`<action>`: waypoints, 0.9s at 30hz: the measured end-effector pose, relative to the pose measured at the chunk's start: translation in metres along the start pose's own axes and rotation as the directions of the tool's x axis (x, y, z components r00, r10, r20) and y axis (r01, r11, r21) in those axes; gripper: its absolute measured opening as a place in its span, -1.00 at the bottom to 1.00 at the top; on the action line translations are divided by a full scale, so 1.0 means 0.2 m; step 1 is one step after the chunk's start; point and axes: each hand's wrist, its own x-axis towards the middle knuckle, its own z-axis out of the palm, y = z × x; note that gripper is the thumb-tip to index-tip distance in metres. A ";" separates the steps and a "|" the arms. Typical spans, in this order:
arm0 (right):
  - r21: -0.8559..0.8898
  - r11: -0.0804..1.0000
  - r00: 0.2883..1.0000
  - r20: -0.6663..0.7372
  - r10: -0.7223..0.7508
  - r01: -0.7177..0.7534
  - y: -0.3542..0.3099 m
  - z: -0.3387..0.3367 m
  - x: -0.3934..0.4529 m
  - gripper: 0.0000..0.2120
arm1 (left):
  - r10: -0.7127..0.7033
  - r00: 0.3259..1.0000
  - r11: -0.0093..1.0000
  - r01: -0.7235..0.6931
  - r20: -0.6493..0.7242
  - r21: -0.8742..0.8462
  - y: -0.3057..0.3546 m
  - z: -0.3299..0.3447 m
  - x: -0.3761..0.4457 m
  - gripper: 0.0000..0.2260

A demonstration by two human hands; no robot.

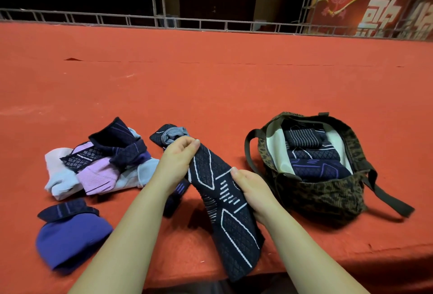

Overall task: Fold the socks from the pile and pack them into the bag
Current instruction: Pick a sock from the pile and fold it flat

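Both hands held one long navy sock (pixel 225 202) between them: my left hand (pixel 177 162) pinched its upper part with curled fingers, and my right hand (pixel 251 189) gripped its right edge at mid-length, thumb on the patterned face. I saw the sock's long axis run diagonally, its far end by the left hand pointing up and left, its near end hanging down and right past the front edge of the red table (pixel 210 87). It was dark navy knit with white outlines, short white dashes and a fine diamond texture; a grey ribbed bit bunched beyond the left fingers.

Going left to right: a purple folded sock (pixel 70 240) with a navy cuff lay nearest me on the far left. Behind it sat the pile (pixel 98 162) of loose socks, pale blue, pink and navy tangled together, just left of my left hand. The held sock was in the middle, between pile and bag. On the right stood the brown patterned bag (pixel 328 190), mouth open, pale lining showing, with folded navy socks (pixel 311 153) stacked inside; its dark straps lay on the cloth
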 end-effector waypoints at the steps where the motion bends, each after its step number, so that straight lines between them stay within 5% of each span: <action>1: 0.010 1.000 1.000 -0.005 -0.006 0.006 0.00 -0.01 0.00 -0.52 | 0.031 0.999 1.000 -0.031 0.009 0.003 0.00 -0.01 0.00 -0.83; 4: 0.109 0.994 1.000 -0.030 0.002 0.002 0.04 -0.02 0.00 -0.59 | 0.039 0.999 0.999 -0.038 0.019 -0.031 -0.06 -0.03 -0.02 -0.85; 8: 0.194 0.980 0.998 -0.043 0.046 -0.037 0.10 -0.01 -0.01 -0.67 | -0.228 0.964 0.973 0.231 0.139 -0.009 -0.31 -0.04 -0.13 -0.95; 11: 0.070 0.996 0.998 -0.043 0.055 -0.052 0.11 -0.05 -0.01 -0.63 | -0.279 0.940 0.939 0.310 0.198 -0.151 -0.38 -0.08 -0.20 -0.84; 14: -0.190 0.982 1.000 0.001 0.005 -0.005 0.12 -0.10 -0.01 -0.54 | -0.164 0.981 0.937 0.189 0.106 -0.295 -0.30 -0.13 -0.20 -0.87; 20: -0.264 0.963 0.994 0.109 -0.021 0.049 0.09 -0.04 0.00 -0.57 | -0.076 0.984 0.974 0.039 -0.162 -0.223 -0.11 -0.06 -0.15 -0.74; 26: -0.280 0.916 0.950 0.205 -0.234 0.286 -0.14 -0.01 -0.01 -0.88 | 0.118 0.970 0.988 -0.135 0.211 0.069 0.02 -0.09 -0.14 -0.80; 27: -0.255 0.903 0.926 0.245 -0.286 0.346 -0.19 -0.01 -0.02 -0.82 | 0.135 0.954 0.984 -0.162 0.267 0.080 0.04 -0.08 -0.14 -0.79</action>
